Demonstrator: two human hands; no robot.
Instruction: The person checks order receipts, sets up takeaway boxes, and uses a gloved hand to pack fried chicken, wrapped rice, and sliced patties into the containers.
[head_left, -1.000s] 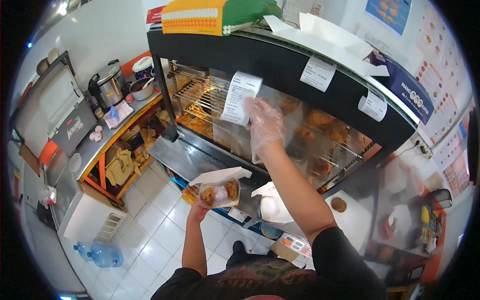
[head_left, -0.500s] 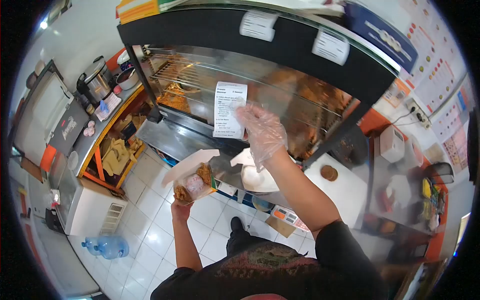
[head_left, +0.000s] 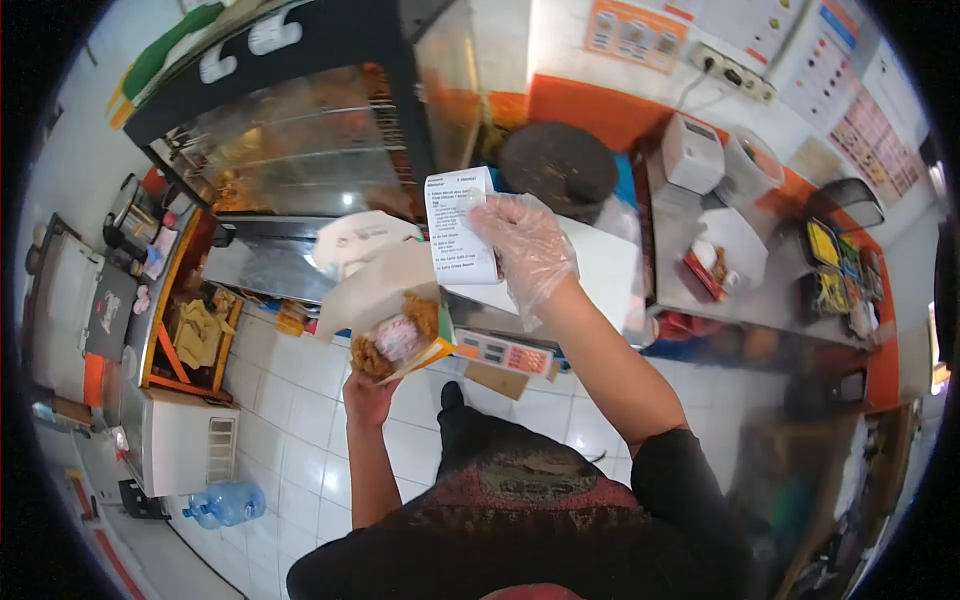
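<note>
My left hand supports an open takeaway box from below, its fingers mostly hidden under it. Inside lie pieces of fried chicken and a round white bundle with pink print, probably wrapped rice. The box's lid stands folded back. Wearing a clear plastic glove, my right hand pinches a printed order slip by its right edge, text facing me. Behind the held box, a second pale carton sits open at the counter, partly covered by the lid.
A glass food warmer stands at the back left, over a steel counter. Right of it are a dark round pan-like thing, a white board, a small white machine and a red carton. Blue water jugs lie on the tiled floor.
My view and body have turned to the right, so the warmer now sits farther left and the right counter shows more. Both hands keep hold of the box and the slip.
</note>
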